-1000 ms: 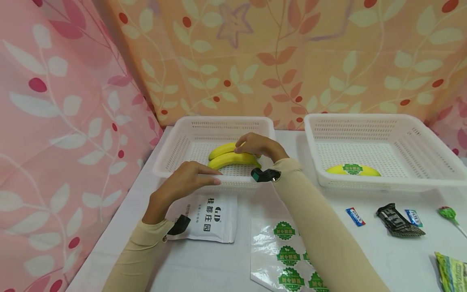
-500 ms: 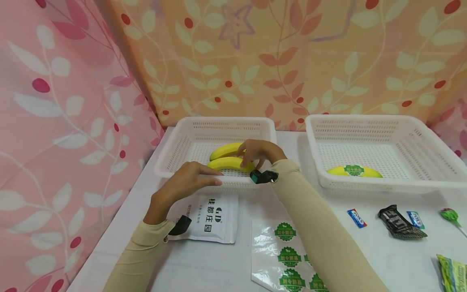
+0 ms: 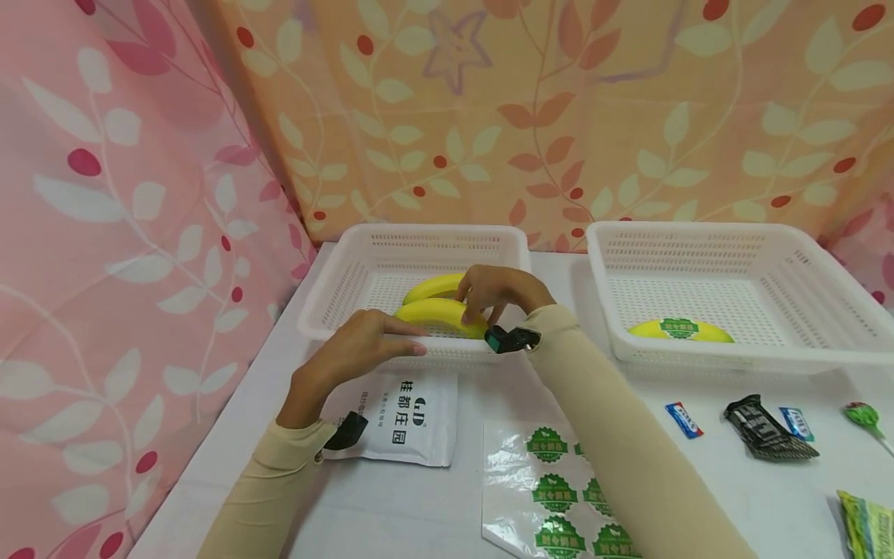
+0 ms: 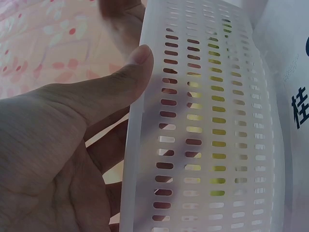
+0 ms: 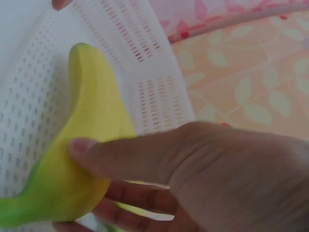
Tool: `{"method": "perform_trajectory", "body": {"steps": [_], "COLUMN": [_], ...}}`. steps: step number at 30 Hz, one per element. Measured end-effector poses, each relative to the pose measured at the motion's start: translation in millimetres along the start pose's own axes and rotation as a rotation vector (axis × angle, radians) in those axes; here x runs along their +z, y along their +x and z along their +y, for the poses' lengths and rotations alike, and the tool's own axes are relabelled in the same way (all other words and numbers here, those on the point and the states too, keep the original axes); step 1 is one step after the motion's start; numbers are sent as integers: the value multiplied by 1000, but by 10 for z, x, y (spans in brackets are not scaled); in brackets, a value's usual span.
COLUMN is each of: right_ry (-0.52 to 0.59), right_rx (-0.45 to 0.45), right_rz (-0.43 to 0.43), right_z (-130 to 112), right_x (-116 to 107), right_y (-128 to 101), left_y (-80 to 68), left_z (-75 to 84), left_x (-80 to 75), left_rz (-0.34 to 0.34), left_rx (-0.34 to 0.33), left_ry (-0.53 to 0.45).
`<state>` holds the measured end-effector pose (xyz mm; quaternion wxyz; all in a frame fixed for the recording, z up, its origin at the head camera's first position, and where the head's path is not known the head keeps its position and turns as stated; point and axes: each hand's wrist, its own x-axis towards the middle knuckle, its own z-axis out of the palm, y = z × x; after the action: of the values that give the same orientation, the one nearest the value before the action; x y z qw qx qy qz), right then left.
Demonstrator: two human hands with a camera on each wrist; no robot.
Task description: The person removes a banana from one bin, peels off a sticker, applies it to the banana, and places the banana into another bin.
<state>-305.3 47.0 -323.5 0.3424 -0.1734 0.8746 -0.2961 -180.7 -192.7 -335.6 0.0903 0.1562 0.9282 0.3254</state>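
Inside the left white plastic basket lie two yellow bananas side by side. My right hand grips the nearer banana by its right end. In the right wrist view the thumb presses on the yellow side of this banana, close to its green tip, with the fingers curled beneath. The farther banana is partly covered by that hand. My left hand holds the basket's front rim; the left wrist view has the thumb outside the slotted wall and the fingers behind it.
A second white basket at the right holds a yellow fruit with a green sticker. In front lie a white pouch, a sticker sheet, small blue candies, a black wrapper, a lollipop and a green packet.
My right hand has shifted from over the farther banana down to the nearer one and taken hold of its right end. The left hand stays at the rim.
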Motion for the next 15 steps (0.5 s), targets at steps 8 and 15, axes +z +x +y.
{"method": "perform_trajectory", "body": {"steps": [8, 15], "right_ry": [21, 6], "right_rx": [-226, -387], "right_rz": [138, 279], "right_z": [0, 127], "right_x": [-221, -379], "right_y": [-342, -905], "left_y": [7, 1], "left_z": [-19, -20], "left_x": [-1, 4], "left_rz": [-8, -2], "left_rx": [18, 8], "left_ry": [-4, 12]}}
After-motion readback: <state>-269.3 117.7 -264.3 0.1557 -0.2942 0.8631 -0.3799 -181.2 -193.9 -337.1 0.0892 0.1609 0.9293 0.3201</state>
